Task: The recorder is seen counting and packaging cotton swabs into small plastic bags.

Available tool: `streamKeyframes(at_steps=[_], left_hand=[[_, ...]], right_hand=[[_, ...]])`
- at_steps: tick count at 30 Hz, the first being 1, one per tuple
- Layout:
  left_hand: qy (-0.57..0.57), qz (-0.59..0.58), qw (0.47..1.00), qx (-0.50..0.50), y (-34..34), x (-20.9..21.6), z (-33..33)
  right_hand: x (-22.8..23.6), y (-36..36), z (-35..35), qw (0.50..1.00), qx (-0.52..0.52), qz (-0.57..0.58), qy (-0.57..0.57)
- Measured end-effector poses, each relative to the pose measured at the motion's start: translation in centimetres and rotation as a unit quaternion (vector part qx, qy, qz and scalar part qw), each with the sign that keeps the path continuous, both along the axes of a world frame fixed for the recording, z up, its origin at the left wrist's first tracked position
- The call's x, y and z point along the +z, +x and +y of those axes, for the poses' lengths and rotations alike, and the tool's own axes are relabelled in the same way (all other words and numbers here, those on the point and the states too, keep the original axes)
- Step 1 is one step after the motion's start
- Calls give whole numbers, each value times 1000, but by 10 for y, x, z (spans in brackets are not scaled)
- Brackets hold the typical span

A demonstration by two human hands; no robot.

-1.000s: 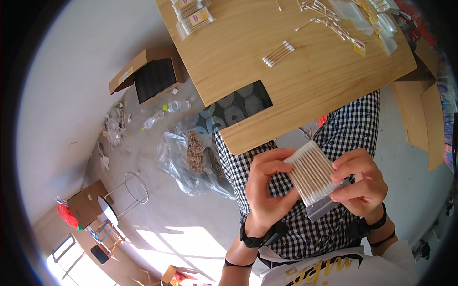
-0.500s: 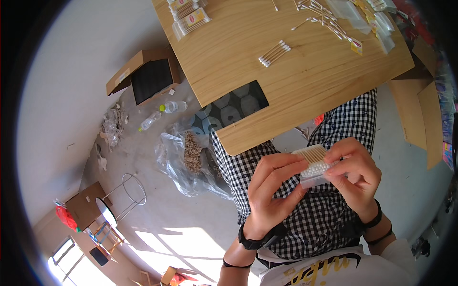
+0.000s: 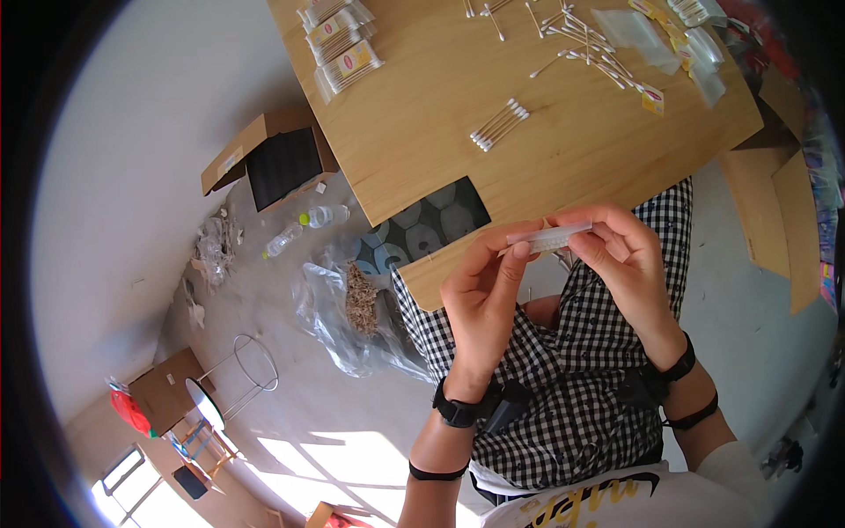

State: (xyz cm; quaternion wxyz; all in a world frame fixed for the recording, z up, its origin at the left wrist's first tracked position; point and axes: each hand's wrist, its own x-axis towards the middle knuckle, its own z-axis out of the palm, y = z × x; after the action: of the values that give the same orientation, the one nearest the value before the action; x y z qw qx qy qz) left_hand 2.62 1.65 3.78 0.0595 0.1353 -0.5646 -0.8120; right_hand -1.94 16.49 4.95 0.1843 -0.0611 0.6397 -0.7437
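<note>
Above my lap, close to the table's near edge, a small clear plastic bag (image 3: 550, 238) of cotton swabs is held between both hands, tilted so that its pale edge faces me. My left hand (image 3: 480, 308) pinches one end between thumb and fingers. At the other end my right hand (image 3: 620, 268) grips it the same way. Fingers hide most of the swabs inside. On the wooden table (image 3: 563, 158) lies a small row of cotton swabs (image 3: 500, 125); loose cotton swabs (image 3: 591, 48) are scattered farther back, beside a yellow label card (image 3: 652, 99).
Filled swab packs (image 3: 348, 62) are stacked at the table's far left. Clear bags (image 3: 638, 40) lie far right. A cardboard box (image 3: 775, 220) stands right of the table; bottles (image 3: 326, 216), a plastic sack (image 3: 339, 330) and a stool (image 3: 207, 405) are on the left floor.
Both hands have risen toward the table edge with the bag. It has turned from showing its swabs to showing its narrow edge. The view has shifted slightly.
</note>
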Motion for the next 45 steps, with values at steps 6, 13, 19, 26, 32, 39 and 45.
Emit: streamKeyframes(at_steps=[6, 13, 19, 26, 32, 39, 45], left_hand=[[-132, 16, 990, -56, -22, -19, 6], [-196, 14, 974, -110, -24, -13, -7], [-232, 38, 966, -110, -30, -6, -6], [-310, 98, 943, -65, -29, -2, 1], [-322, 99, 940, -47, -27, -8, 5], [-381, 120, 915, -53, -31, -1, -6], [-187, -25, 977, 101, -84, 17, -53]], right_hand=[[-24, -17, 6, 999, -3, 45, 18], [-27, -28, 18, 996, 45, 65, 36], [-24, -38, 21, 975, 58, 193, 96], [-19, -41, 20, 965, 52, 231, 112], [-23, -43, 21, 965, 47, 231, 111], [-20, -39, 17, 991, 40, 104, 73], [-14, -47, 26, 995, 16, 86, 43]])
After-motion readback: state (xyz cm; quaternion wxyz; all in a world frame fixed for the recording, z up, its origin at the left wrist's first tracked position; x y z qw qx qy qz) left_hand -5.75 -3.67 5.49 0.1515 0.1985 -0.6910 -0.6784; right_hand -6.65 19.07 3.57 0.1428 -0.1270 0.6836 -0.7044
